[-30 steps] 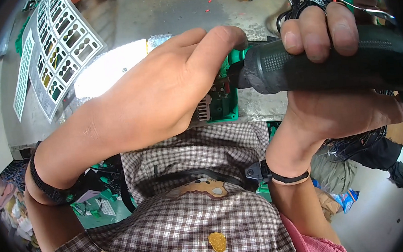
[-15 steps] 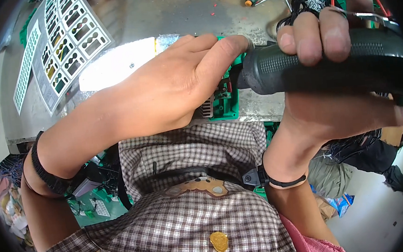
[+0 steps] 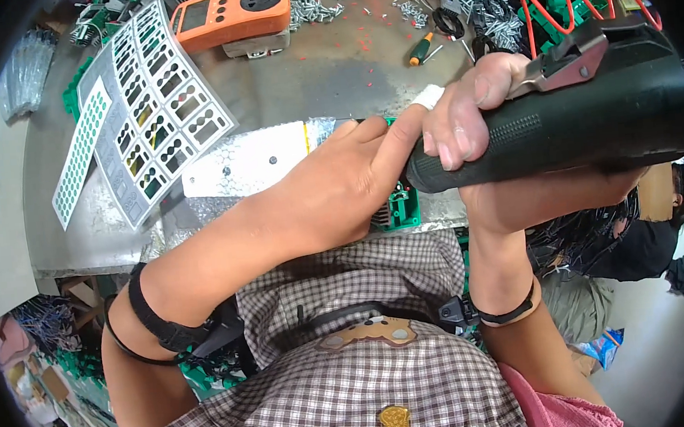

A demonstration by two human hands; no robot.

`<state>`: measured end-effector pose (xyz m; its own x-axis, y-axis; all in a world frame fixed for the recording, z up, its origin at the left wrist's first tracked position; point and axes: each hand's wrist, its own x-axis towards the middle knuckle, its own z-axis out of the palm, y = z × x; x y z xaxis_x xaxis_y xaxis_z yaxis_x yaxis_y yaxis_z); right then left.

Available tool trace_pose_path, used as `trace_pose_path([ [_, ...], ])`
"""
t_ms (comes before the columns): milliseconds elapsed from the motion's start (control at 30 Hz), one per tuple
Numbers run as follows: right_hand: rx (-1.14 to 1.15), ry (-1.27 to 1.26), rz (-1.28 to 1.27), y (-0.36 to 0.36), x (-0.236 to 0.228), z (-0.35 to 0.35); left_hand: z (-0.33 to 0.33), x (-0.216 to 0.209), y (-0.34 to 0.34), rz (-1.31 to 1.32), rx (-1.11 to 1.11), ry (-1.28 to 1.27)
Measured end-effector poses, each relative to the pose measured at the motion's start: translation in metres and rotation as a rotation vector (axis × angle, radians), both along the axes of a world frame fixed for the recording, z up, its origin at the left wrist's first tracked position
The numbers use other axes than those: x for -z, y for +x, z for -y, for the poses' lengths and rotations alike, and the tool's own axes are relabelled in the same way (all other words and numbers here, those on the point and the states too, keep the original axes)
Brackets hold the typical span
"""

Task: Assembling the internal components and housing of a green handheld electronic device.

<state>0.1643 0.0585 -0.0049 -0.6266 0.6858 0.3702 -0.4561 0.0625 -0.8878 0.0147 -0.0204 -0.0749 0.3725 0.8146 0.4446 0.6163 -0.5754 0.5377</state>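
Note:
My right hand [image 3: 471,115] is wrapped round a thick black air screwdriver [image 3: 592,125] with a metal lever on its upper side. It lies nearly level, its nose end pointing left to the work. Under my left hand [image 3: 339,181] is a green plastic housing [image 3: 406,212] with electronic parts inside, at the table's front edge. The left fingers curl over it and hold it down, with the thumb stretched toward the tool's nose. White wrapping shows on one fingertip there. The tool's tip is hidden behind my hands.
Left of the housing lies a white panel [image 3: 246,166] on bubble wrap, with sticker sheets [image 3: 161,107] beyond. An orange multimeter [image 3: 238,17] stands at the back. Loose screws [image 3: 311,3], a small screwdriver [image 3: 421,50] and a red coiled hose [image 3: 568,27] are farther right.
The whole view has shifted, bringing the multimeter and more table into sight. The air screwdriver has turned in my right hand, so its lever shows. My left hand stays on the housing.

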Motion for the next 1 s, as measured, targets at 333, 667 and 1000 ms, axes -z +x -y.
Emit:
trace_pose_path([
  [333,0.088,-0.07,-0.055,0.017,0.005,0.005,0.002,0.007,-0.002,-0.028,-0.042,-0.033],
  [667,0.742,0.823,1.101,0.16,0.051,-0.042,0.029,0.005,-0.037,-0.295,-0.361,-0.337],
  [1000,0.068,1.055,1.024,0.088,0.038,-0.097,-0.02,-0.028,-0.05,0.299,-0.253,-0.536],
])
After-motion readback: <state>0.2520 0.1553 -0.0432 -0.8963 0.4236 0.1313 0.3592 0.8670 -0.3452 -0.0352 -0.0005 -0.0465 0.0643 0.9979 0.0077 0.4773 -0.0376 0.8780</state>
